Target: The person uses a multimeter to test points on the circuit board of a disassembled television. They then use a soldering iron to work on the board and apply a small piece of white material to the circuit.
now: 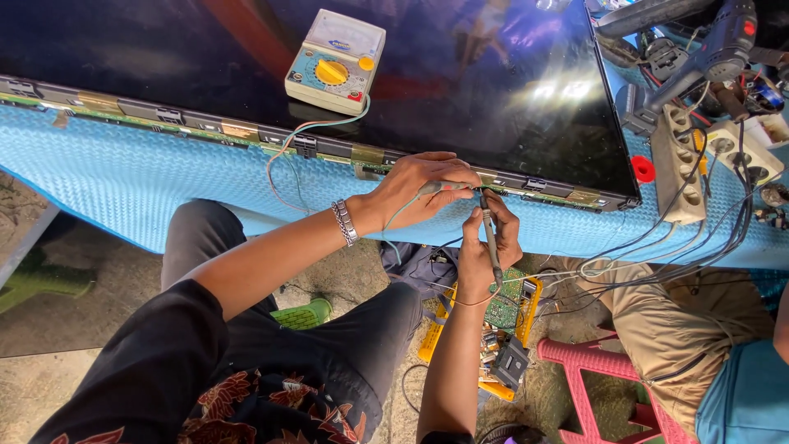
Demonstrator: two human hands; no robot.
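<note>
A large dark flat screen panel [460, 90] lies on a blue table cover [140, 177], with its circuit strip [205, 131] exposed along the near edge. My left hand [415, 189], a metal bracelet on the wrist, holds a grey test probe against the strip. My right hand [489, 238] grips a second, thin dark probe [491, 238], tip up at the same spot on the strip. An analogue multimeter [335, 62] with a yellow dial rests on the screen; its thin leads [283, 152] run down to my hands.
A white power strip [678, 164] with several plugged cables lies at the right edge, beside a dark drill-like tool [707, 57]. Below are a green circuit board [509, 304] on a yellow case, a pink plastic stool [588, 378] and another person's leg [690, 329].
</note>
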